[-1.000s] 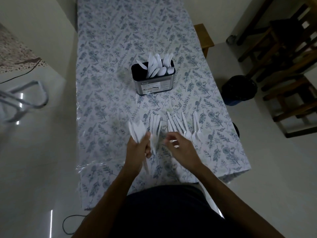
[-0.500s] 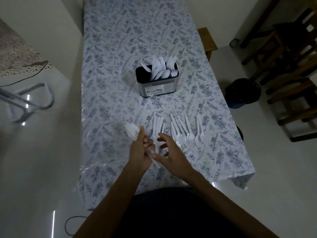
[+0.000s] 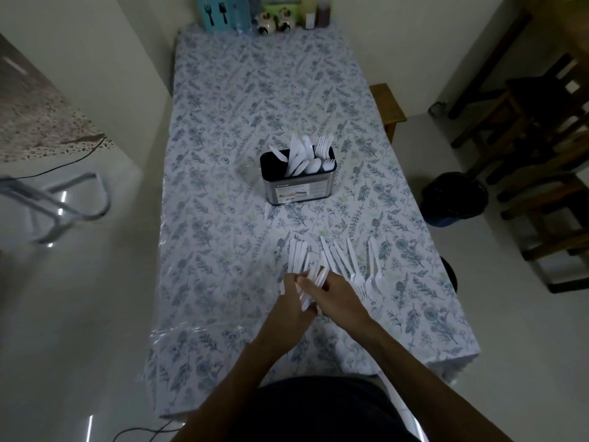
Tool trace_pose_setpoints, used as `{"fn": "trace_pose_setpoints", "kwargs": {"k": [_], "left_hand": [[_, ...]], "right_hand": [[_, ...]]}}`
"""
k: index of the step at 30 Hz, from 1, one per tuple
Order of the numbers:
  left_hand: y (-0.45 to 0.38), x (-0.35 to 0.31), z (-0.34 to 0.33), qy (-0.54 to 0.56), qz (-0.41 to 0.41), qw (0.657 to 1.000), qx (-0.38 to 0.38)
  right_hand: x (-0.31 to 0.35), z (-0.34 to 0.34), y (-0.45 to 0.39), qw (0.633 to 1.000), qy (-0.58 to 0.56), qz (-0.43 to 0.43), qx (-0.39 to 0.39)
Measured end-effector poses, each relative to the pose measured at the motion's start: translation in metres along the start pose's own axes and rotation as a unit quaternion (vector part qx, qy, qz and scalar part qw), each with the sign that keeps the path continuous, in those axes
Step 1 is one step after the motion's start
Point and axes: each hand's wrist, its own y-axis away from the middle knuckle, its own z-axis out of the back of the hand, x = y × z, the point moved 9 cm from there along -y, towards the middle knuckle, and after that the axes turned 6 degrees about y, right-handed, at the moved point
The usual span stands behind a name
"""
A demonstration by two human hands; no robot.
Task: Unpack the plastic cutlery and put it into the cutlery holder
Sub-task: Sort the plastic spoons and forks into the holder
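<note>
Hands gather plastic cutlery at a table
Left hand [image 3: 291, 309] and right hand [image 3: 334, 295] both clasp one bundle [image 3: 314, 283]; holder [image 3: 298, 178] stands beyond.

A home dining area is showing here: a long surface [image 3: 242, 100] is wearing a floral cloth under clear plastic, wooden chairs [image 3: 538, 129] are standing on pale tiles, and condiment bottles [image 3: 314, 14] are crowding the far end.

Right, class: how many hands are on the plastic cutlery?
2. The left hand grips the bundle of white cutlery from the left. The right hand closes on it from the right. No other hands are in view.
</note>
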Motion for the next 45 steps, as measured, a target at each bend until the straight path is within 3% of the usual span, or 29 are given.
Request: {"fn": "trace_pose_setpoints", "kwargs": {"k": [3,8,12,15,18,21,25,31,41,45], "left_hand": [[-0.002,0.006,0.008,-0.027,-0.014,0.999,-0.031],[-0.003,0.01,0.012,-0.051,-0.026,0.998,-0.018],[-0.018,-0.015,0.018,-0.046,-0.028,0.998,0.015],[-0.053,-0.063,0.048,-0.113,-0.109,0.987,0.034],[-0.098,-0.132,0.096,-0.125,-0.186,0.974,0.003],[-0.147,-0.183,0.139,-0.123,-0.201,0.971,-0.044],[-0.192,-0.191,0.161,-0.113,-0.192,0.971,-0.085],[-0.225,-0.152,0.154,-0.121,-0.168,0.975,-0.077],[-0.246,-0.182,0.167,-0.136,-0.211,0.965,-0.076],[-0.244,-0.161,0.162,-0.188,-0.21,0.956,-0.085]], "right_hand": [[0.004,-0.006,0.003,1.0,0.009,-0.018,0.018],[0.007,-0.005,-0.002,0.996,0.062,-0.017,0.062],[0.049,0.021,-0.017,0.983,0.15,0.101,0.017],[0.118,0.051,-0.041,0.945,0.251,0.21,-0.011],[0.201,0.077,-0.064,0.904,0.293,0.307,-0.049],[0.269,0.093,-0.087,0.864,0.309,0.382,-0.114],[0.289,0.098,-0.135,0.854,0.325,0.382,-0.141],[0.253,0.085,-0.186,0.872,0.343,0.333,-0.108],[0.276,0.104,-0.199,0.876,0.314,0.342,-0.129],[0.253,0.096,-0.202,0.891,0.293,0.323,-0.123]]}}
